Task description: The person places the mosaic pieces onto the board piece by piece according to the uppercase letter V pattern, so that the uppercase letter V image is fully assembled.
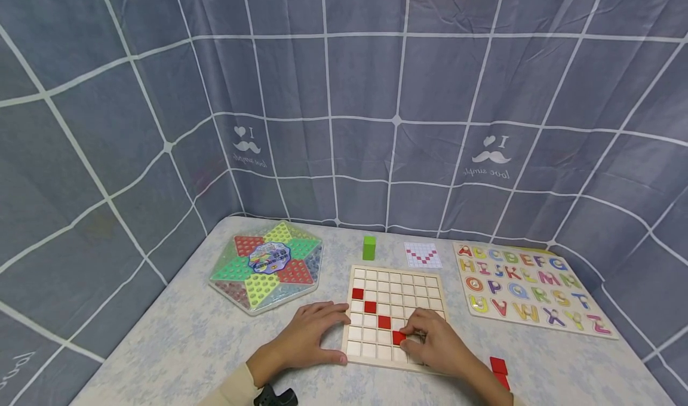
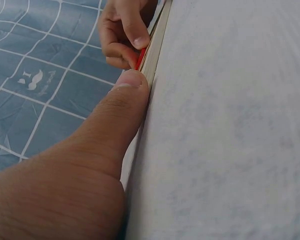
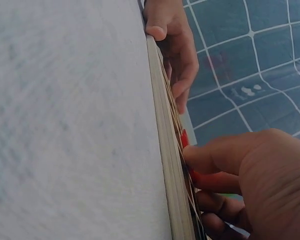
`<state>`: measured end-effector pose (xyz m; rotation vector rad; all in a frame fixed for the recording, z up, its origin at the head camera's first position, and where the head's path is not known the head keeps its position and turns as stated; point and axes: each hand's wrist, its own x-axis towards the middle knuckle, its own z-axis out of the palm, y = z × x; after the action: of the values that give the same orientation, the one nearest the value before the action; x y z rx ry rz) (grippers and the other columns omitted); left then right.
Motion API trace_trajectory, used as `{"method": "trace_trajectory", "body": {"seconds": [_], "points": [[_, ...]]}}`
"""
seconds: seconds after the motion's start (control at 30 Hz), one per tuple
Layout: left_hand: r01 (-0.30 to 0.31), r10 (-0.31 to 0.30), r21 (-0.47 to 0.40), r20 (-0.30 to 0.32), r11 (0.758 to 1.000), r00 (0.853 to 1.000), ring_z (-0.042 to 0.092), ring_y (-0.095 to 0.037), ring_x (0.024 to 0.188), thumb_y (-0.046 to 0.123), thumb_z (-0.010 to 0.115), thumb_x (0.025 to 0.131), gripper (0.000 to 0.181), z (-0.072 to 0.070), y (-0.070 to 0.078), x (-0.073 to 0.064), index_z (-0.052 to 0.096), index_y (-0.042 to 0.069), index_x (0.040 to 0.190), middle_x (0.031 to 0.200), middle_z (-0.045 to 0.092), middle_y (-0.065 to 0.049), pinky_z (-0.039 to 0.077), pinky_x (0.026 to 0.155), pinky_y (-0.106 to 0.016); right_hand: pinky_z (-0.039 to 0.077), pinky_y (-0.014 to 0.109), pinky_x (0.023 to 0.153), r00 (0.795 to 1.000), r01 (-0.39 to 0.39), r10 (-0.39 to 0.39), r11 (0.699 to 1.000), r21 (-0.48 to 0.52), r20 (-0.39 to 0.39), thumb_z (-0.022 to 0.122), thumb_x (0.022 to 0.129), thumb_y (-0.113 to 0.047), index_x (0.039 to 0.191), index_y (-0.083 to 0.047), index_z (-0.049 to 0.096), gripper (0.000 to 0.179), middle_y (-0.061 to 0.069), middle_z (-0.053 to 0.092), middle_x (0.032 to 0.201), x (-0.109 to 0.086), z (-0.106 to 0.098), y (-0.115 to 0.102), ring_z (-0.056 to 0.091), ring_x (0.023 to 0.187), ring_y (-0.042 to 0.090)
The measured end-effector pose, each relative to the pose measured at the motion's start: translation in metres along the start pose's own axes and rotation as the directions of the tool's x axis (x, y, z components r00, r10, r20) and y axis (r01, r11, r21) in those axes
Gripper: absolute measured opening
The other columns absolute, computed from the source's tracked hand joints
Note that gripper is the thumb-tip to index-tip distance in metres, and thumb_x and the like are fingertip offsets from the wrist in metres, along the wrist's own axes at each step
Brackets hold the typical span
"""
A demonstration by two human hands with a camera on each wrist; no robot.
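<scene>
A wooden grid board [image 1: 395, 274] lies on the table with red square tiles [image 1: 370, 307] set in a descending diagonal from its left side. My right hand [image 1: 432, 340] pinches the lowest red tile [image 1: 398, 338] between thumb and index finger, right at a cell of the grid. In the right wrist view the thumb [image 3: 205, 157] overlaps red at the board's top face. My left hand [image 1: 309, 337] rests at the board's left edge, fingers spread and loosely bent, its thumb [image 2: 130, 82] touching the near corner.
Two loose red tiles [image 1: 498, 366] lie right of the board, partly behind the right forearm. Behind the board stand a green block [image 1: 369, 248] and a pattern card [image 1: 423, 255]. A star-shaped peg game [image 1: 269, 265] lies left, an alphabet puzzle [image 1: 529, 289] right.
</scene>
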<state>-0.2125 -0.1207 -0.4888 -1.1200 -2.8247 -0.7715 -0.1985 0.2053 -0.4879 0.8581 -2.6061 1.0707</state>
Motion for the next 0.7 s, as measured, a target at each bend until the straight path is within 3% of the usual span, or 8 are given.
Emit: {"method": "trace_trajectory", "body": {"seconds": [0.27, 0.47, 0.6, 0.7], "points": [[0.012, -0.012, -0.002, 0.01, 1.0, 1.0, 0.038, -0.029, 0.141, 0.069, 0.069, 0.083, 0.067, -0.0007, 0.0002, -0.0001, 0.06, 0.027, 0.134, 0.155, 0.045, 0.004, 0.032, 0.104, -0.06, 0.046, 0.029, 0.072, 0.998, -0.048, 0.048, 0.999, 0.0, 0.035, 0.079, 0.083, -0.007, 0.079, -0.026, 0.073, 0.021, -0.016, 0.061, 0.085, 0.0014, -0.002, -0.0058, 0.052, 0.084, 0.007], [0.021, -0.021, -0.005, 0.016, 1.0, 1.0, 0.038, -0.028, 0.141, 0.07, 0.068, 0.083, 0.067, -0.0004, 0.0, -0.0005, 0.061, 0.028, 0.134, 0.155, 0.044, 0.006, 0.031, 0.105, -0.061, 0.048, 0.029, 0.071, 0.998, 0.024, -0.02, 0.997, -0.08, 0.051, 0.079, 0.083, -0.009, 0.082, -0.022, 0.075, 0.014, -0.019, 0.058, 0.086, 0.001, -0.0046, -0.0082, 0.052, 0.083, 0.006], [0.018, -0.018, 0.005, 0.013, 1.0, 1.0, 0.039, -0.028, 0.14, 0.072, 0.066, 0.083, 0.067, 0.0008, -0.0009, -0.0004, 0.061, 0.028, 0.134, 0.154, 0.044, 0.007, 0.032, 0.104, -0.061, 0.047, 0.029, 0.072, 0.991, 0.104, -0.085, 0.973, -0.206, 0.099, 0.078, 0.085, -0.017, 0.088, -0.023, 0.072, 0.01, -0.019, 0.055, 0.093, 0.0013, -0.0059, -0.0066, 0.05, 0.084, 0.005], [0.017, -0.017, 0.008, 0.011, 1.0, 1.0, 0.039, -0.028, 0.14, 0.073, 0.066, 0.083, 0.067, 0.0015, -0.0013, 0.0, 0.06, 0.028, 0.134, 0.154, 0.044, 0.007, 0.032, 0.104, -0.061, 0.046, 0.03, 0.075, 0.989, 0.111, -0.083, 0.963, -0.247, 0.12, 0.077, 0.085, -0.021, 0.092, -0.024, 0.066, 0.013, -0.019, 0.053, 0.096, 0.0003, -0.0054, -0.0056, 0.048, 0.088, 0.005]]}}
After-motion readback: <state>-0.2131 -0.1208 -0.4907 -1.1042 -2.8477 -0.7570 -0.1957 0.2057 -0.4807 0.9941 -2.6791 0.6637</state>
